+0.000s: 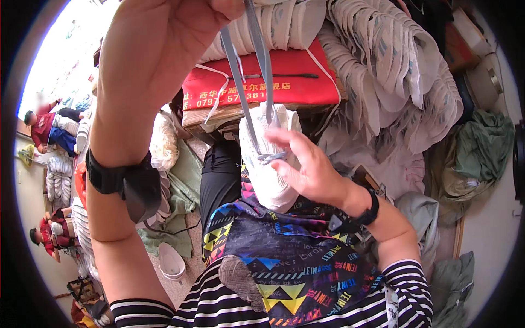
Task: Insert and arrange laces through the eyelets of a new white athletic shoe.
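A white shoe (268, 183) rests upright on my lap, over a dark apron (284, 246) with colourful print, its rounded toe toward me. Two strands of grey shoelace (252, 38) run taut from its eyelets up to my raised left hand (169, 49). The left fingers close around the lace near the top edge, where they are partly cut off. Beside the shoe's throat is my right hand (314, 169), fingers stretched and thumb apart. Its thumb tip is by the grey lace crossing low on the shoe; whether it presses the lace is unclear.
Ahead, a red cloth (306, 93) covers a wooden bench, with a thin dark-handled tool (295, 75) on it. Stacked white shoe uppers (394, 65) hang at the right. Green cloth (484, 147) lies far right. A white shoe part (171, 262) sits on the floor. Two people (49, 128) sit left.
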Motion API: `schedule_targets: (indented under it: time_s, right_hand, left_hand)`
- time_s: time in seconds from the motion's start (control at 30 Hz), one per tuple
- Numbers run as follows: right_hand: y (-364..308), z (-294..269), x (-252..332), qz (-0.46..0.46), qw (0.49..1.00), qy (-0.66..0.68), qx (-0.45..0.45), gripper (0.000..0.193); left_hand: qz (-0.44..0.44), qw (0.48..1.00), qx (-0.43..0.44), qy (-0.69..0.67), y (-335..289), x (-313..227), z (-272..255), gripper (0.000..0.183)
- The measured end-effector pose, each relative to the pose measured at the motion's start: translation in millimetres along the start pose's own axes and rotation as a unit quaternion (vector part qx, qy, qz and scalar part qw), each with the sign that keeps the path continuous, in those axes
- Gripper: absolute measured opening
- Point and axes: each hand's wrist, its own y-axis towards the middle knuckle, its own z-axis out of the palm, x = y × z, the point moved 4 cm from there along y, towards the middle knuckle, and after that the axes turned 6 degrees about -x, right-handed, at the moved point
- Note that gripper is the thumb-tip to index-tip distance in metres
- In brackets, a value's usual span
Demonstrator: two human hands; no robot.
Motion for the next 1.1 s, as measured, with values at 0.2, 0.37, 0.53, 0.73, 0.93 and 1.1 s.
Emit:
schedule_targets:
  time_s: [0.2, 0.37, 0.53, 0.73, 0.93, 1.1]
  right_hand:
    - [43, 2, -8, 0.225, 0.870, 0.435, 0.061, 0.020]
    - [35, -73, -20, 0.222, 0.853, 0.462, -0.095, 0.012]
    - [-3, -77, -54, 0.304, 0.776, 0.525, -0.170, 0.010]
    - [-21, -89, -80, 0.320, 0.723, 0.576, -0.207, 0.016]
    - [-64, -163, -105, 0.341, 0.631, 0.589, -0.371, 0.008]
    - [-186, -278, -140, 0.435, 0.602, 0.460, -0.487, 0.012]
  left_hand:
    - [-0.043, 0.977, -0.208, 0.030, -33, -4, -84, 0.023]
    - [-0.115, 0.945, -0.252, -0.173, -83, -3, -239, 0.023]
    - [-0.154, 0.895, -0.351, -0.228, -185, 30, -385, 0.023]
    - [-0.171, 0.782, -0.549, -0.241, -283, 46, -455, 0.021]
    - [-0.173, 0.760, -0.579, -0.239, -312, 51, -461, 0.015]
    - [-0.123, 0.725, -0.629, -0.253, -371, 9, -520, 0.023]
